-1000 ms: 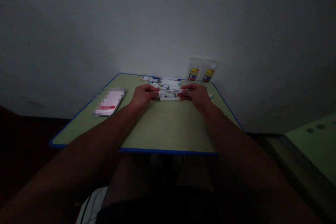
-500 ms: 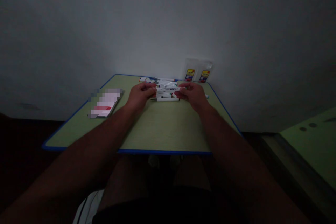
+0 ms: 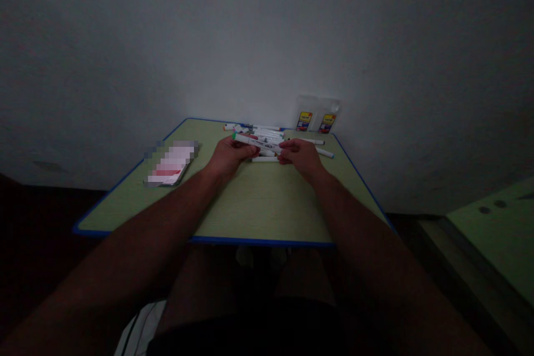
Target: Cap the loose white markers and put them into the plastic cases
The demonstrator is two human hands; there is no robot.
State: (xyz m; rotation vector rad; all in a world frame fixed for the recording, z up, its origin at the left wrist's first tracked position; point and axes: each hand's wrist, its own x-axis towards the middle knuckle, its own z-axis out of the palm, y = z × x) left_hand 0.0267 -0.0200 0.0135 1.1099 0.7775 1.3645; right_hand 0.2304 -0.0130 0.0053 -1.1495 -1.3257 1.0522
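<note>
Both my hands meet over the far middle of a green table (image 3: pixel 250 206) with a blue edge. My left hand (image 3: pixel 228 154) and my right hand (image 3: pixel 301 156) are closed on the two ends of a white marker with a green cap (image 3: pixel 255 142), which slants up to the left above the tabletop. Behind and under it lies a pile of several white markers (image 3: pixel 262 132). One white marker (image 3: pixel 263 159) lies flat between my hands, and another marker (image 3: pixel 324 152) lies just right of my right hand.
A flat blurred pink and white packet (image 3: pixel 171 163) lies at the table's left. Two clear packets with yellow labels (image 3: pixel 317 117) lean against the wall at the back right corner. A second green surface (image 3: pixel 496 228) stands at the far right.
The marker held level between my hands is now tilted, its green-capped end raised to the left. My right hand has drawn slightly left, uncovering markers at its right.
</note>
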